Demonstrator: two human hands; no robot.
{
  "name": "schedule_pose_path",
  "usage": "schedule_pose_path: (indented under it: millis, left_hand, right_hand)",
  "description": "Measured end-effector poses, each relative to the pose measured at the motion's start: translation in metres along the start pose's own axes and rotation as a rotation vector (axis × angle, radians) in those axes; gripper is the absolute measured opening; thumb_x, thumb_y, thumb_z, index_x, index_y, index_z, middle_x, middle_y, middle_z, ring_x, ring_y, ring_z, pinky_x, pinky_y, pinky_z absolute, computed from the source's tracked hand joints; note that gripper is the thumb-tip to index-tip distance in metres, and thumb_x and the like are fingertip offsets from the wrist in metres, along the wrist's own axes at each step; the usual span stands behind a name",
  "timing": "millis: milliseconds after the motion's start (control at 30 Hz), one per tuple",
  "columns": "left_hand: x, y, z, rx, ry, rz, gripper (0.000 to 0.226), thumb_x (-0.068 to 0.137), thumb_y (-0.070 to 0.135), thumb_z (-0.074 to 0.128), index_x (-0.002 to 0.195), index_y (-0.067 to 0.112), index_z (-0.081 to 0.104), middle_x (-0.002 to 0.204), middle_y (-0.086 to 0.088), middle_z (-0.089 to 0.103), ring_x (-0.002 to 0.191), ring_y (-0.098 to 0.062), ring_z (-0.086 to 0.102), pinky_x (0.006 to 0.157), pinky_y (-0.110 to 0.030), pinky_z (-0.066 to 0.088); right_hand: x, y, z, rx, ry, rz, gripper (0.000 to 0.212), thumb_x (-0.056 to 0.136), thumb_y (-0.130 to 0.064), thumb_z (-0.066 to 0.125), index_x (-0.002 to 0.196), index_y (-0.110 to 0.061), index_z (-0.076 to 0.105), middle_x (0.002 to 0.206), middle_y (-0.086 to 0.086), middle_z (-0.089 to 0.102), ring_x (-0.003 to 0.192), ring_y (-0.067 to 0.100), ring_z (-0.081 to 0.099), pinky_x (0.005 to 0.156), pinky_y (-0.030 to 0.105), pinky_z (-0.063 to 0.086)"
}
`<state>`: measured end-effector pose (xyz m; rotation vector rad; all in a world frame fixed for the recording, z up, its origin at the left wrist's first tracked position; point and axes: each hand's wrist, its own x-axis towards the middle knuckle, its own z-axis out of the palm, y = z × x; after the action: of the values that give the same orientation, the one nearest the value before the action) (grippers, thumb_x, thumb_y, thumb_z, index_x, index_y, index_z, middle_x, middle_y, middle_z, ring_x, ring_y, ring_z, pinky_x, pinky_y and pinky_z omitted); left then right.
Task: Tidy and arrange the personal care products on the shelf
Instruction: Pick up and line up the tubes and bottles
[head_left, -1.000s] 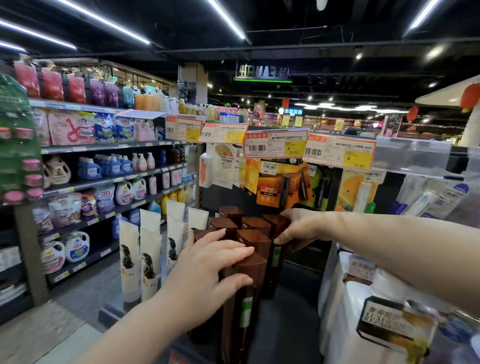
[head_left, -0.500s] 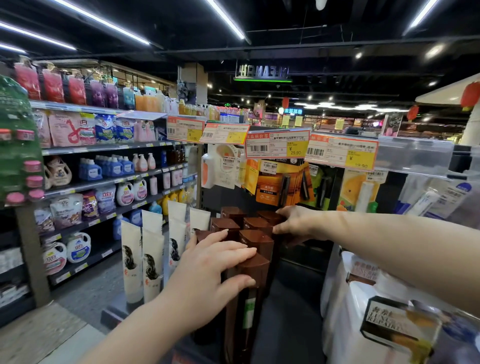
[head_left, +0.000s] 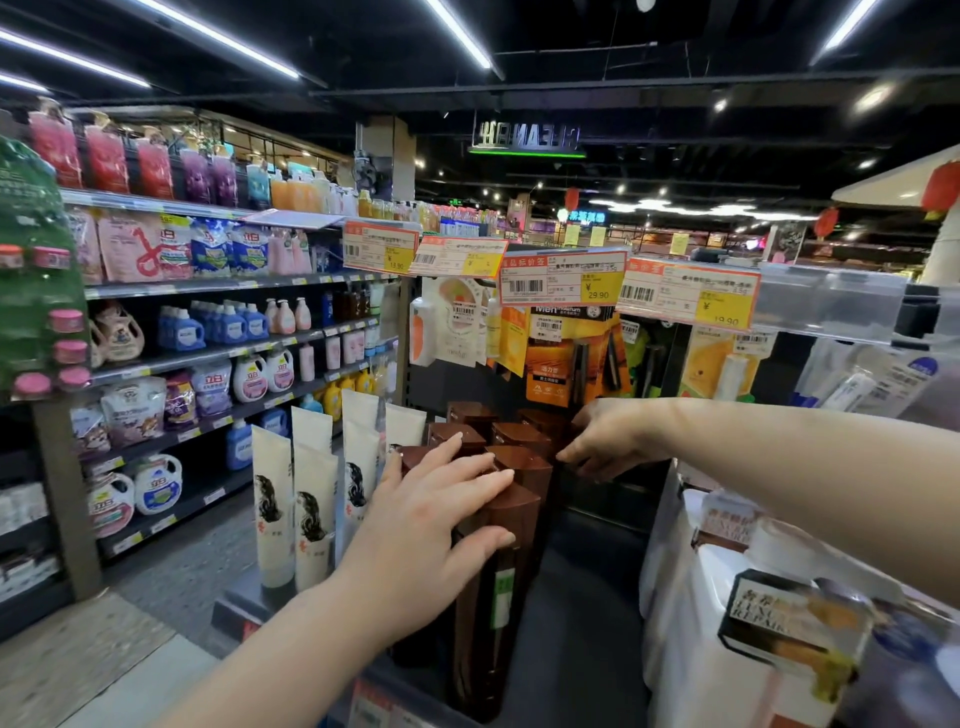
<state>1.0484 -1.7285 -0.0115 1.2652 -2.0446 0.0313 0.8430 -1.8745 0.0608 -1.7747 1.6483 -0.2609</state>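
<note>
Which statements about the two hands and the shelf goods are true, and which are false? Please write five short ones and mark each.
1. The left hand lies with straight fingers on the caps of the brown bottles. True.
2. The white tubes stand to the right of the brown bottles. False: they stand to their left.
3. The right hand reaches to the rear brown bottles. True.
4. A price tag above the bottles shows 29.90. True.
5. The left hand holds a white tube. False: it holds nothing and only rests on the bottle caps.
</note>
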Motion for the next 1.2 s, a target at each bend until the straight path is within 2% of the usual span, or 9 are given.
schedule_pose_path:
  millis: [233,367,467,567,700,767,867,1000,1200]
  left_hand:
    - [0.0,0.003,0.001,0.063,0.011,0.006,0.06,0.078,0.059,0.037,0.136,0.043,0.036,0.148,0.012,0.03,0.142,-0.011,0.009,0.115,-0.052,0.008]
    - [0.001,0.0,-0.007,0.017,0.034,0.047,0.068,0.075,0.064,0.043,0.136,0.033,0.042,0.143,0.006,0.038,0.139,-0.016,0.022,0.111,-0.049,0.023]
    - [0.001,-0.005,-0.019,-0.071,0.096,0.023,0.071,0.073,0.066,0.041,0.131,0.027,0.05,0.135,0.006,0.046,0.13,-0.014,0.036,0.111,-0.042,0.027]
    - [0.002,-0.015,-0.03,-0.103,0.137,-0.033,0.059,0.078,0.052,0.053,0.129,0.021,0.053,0.132,0.003,0.049,0.125,-0.014,0.041,0.108,-0.034,0.03]
    - [0.006,-0.033,-0.032,-0.057,0.039,-0.113,0.061,0.08,0.029,0.069,0.135,0.02,0.045,0.137,0.002,0.042,0.127,-0.015,0.038,0.105,-0.024,0.024]
    - [0.008,-0.038,-0.027,-0.028,-0.058,-0.156,0.066,0.078,0.034,0.069,0.137,0.026,0.04,0.138,0.006,0.038,0.127,-0.014,0.036,0.105,-0.026,0.027]
    - [0.013,-0.041,-0.022,-0.069,-0.093,-0.185,0.064,0.077,0.035,0.07,0.134,0.027,0.043,0.13,0.004,0.041,0.121,-0.015,0.041,0.102,-0.028,0.034]
    - [0.016,-0.04,-0.022,-0.11,-0.036,-0.17,0.053,0.077,0.027,0.071,0.126,0.025,0.051,0.109,0.009,0.041,0.106,-0.012,0.044,0.09,-0.02,0.031]
    - [0.01,-0.044,-0.027,-0.143,-0.013,-0.144,0.053,0.074,0.023,0.074,0.123,0.023,0.055,0.105,0.008,0.043,0.1,-0.008,0.041,0.088,-0.021,0.031]
  right_hand:
    - [-0.03,0.0,-0.005,-0.187,-0.026,-0.026,0.04,0.087,-0.017,0.064,0.124,-0.013,0.052,0.094,0.006,0.065,0.082,0.015,0.067,0.058,0.022,0.056]
    - [-0.06,-0.008,-0.004,-0.298,0.014,-0.134,0.019,0.089,-0.019,0.061,0.107,-0.018,0.063,0.084,-0.002,0.068,0.076,0.01,0.066,0.055,0.018,0.053]
    - [-0.083,-0.018,0.005,-0.24,0.13,-0.308,0.008,0.09,-0.024,0.058,0.09,-0.021,0.065,0.082,-0.002,0.069,0.071,0.007,0.068,0.054,0.017,0.052]
    - [-0.105,-0.032,0.022,-0.254,0.208,-0.46,0.02,0.088,-0.044,0.056,0.089,-0.026,0.065,0.085,-0.005,0.069,0.073,0.006,0.067,0.061,0.02,0.055]
    - [-0.125,-0.042,0.047,-0.481,0.169,-0.55,0.049,0.073,-0.064,0.061,0.11,-0.03,0.061,0.098,-0.018,0.058,0.09,0.0,0.055,0.074,0.015,0.046]
    - [-0.128,-0.042,0.056,-0.602,0.164,-0.562,0.063,0.07,-0.062,0.066,0.122,-0.029,0.054,0.111,-0.013,0.054,0.101,0.006,0.052,0.083,0.02,0.046]
    - [-0.129,-0.042,0.068,-0.654,0.192,-0.536,0.067,0.069,-0.055,0.072,0.126,-0.029,0.049,0.12,-0.006,0.05,0.108,0.013,0.05,0.092,0.029,0.047]
    - [-0.129,-0.042,0.079,-0.604,0.213,-0.508,0.062,0.073,-0.042,0.075,0.125,-0.027,0.046,0.12,-0.004,0.051,0.107,0.015,0.051,0.089,0.029,0.048]
    - [-0.125,-0.041,0.083,-0.558,0.257,-0.468,0.057,0.076,-0.034,0.074,0.125,-0.024,0.046,0.119,-0.001,0.055,0.105,0.017,0.054,0.086,0.028,0.049]
